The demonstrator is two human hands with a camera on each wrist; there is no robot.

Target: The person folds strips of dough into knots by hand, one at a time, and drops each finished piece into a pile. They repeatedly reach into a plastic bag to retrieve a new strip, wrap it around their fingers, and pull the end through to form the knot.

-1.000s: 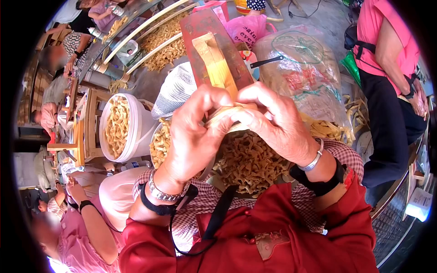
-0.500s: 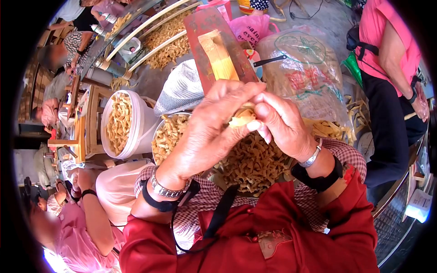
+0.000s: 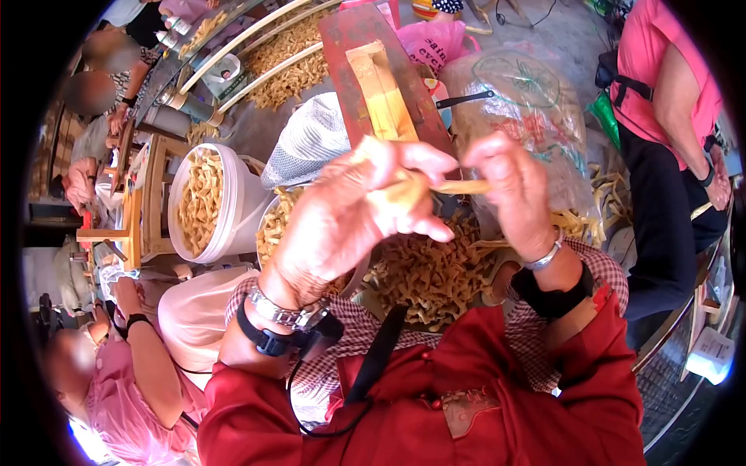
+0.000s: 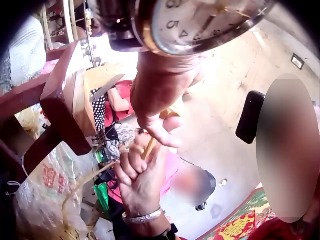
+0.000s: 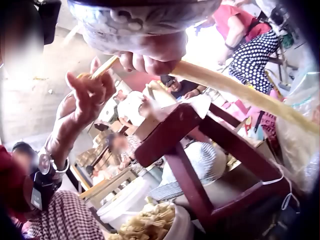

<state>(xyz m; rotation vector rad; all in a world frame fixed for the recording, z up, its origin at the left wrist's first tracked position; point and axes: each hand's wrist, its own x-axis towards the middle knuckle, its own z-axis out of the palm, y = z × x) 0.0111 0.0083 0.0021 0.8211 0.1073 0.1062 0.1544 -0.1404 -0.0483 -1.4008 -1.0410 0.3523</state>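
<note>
Stretching between the two hands, a narrow yellowish strip (image 3: 462, 187) runs from the left hand (image 3: 338, 213) to the right hand (image 3: 517, 194), above a heap of small brown pieces (image 3: 431, 272). The left hand grips a folded yellow bundle (image 3: 404, 194) among its fingers, at one end of the taut stretch; blur hides exactly how each finger lies around it. The right hand grips the strip in curled fingers, and the right wrist view shows a long, flatter length of it leaving the far side of the fist and slanting down past a dark red wooden frame (image 5: 182, 125). Just beyond the hands in the head view, a pale wooden block (image 3: 381, 85) lies on a red board (image 3: 342, 70). A white bucket (image 3: 247, 206) of yellowish pieces stands to the left, with a white striped cloth item (image 3: 309, 140) between it and the board. To the right of the board are a tool with a black handle (image 3: 466, 99) and a large clear plastic bag (image 3: 521, 93) with red and green print.
</note>
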